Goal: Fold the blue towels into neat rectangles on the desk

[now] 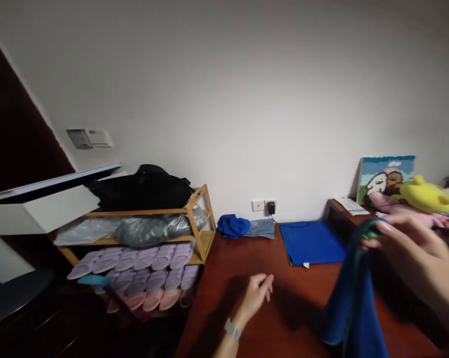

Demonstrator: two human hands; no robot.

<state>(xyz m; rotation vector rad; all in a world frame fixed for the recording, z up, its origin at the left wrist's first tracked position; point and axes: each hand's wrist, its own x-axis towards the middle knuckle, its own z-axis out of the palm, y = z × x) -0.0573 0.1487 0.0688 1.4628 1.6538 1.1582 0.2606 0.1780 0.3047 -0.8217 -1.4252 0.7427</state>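
Note:
My right hand (414,248) pinches the top edge of a blue cloth (353,303) with green edging, which hangs down over the right part of the reddish-brown table (242,258). Nothing is held in my left hand (257,294), which hovers over the table with its fingers loosely bent and partly apart; a watch is on that wrist. Behind it, a flat folded blue cloth (312,242) lies near the wall. Left of that are a grey-blue folded cloth (260,228) and a crumpled blue cloth (233,226).
A wooden rack (194,223) at the left holds a black bag (144,189), plastic-wrapped items and slippers (145,258). A charger (271,208) is plugged into the wall. At the right stand a picture (386,176) and a yellow plush toy (427,195).

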